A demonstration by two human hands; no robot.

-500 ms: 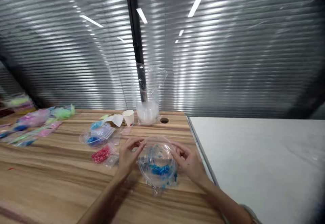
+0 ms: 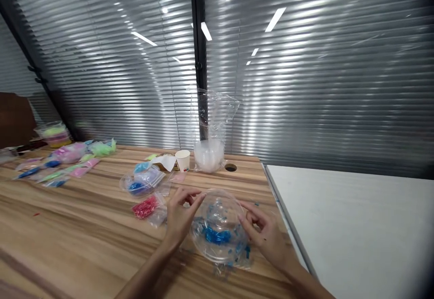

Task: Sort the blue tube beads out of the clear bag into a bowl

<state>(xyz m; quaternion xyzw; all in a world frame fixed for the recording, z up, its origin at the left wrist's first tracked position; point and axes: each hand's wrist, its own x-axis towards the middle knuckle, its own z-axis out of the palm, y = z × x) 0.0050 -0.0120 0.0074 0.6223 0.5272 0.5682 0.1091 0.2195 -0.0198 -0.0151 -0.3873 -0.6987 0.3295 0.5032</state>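
Observation:
A clear round plastic bowl (image 2: 217, 254) is held low over the wooden table, tilted so its rim shows as a circle. My left hand (image 2: 181, 211) pinches the rim at its upper left between thumb and fingers. On the rim's right side, my right hand (image 2: 266, 233) grips in the same way. Bright blue shreds (image 2: 217, 235) show through the clear plastic; whether they lie inside the bowl or behind it, I cannot tell. Small blue bits are scattered around its lower right, by a crumpled clear bag (image 2: 222, 269).
Left of my hands lie a bag of red shreds (image 2: 145, 206) and a round clear container with blue filling (image 2: 137, 187). Behind stand a paper cup (image 2: 183, 160) and clear bowls in a bag (image 2: 209, 155). Coloured packets (image 2: 69, 152) lie far left. A white tabletop (image 2: 352, 217) adjoins at right.
The view has shifted, so the whole scene sits further right and slightly lower. Both hands still hold the bowl's rim in nearly the same place.

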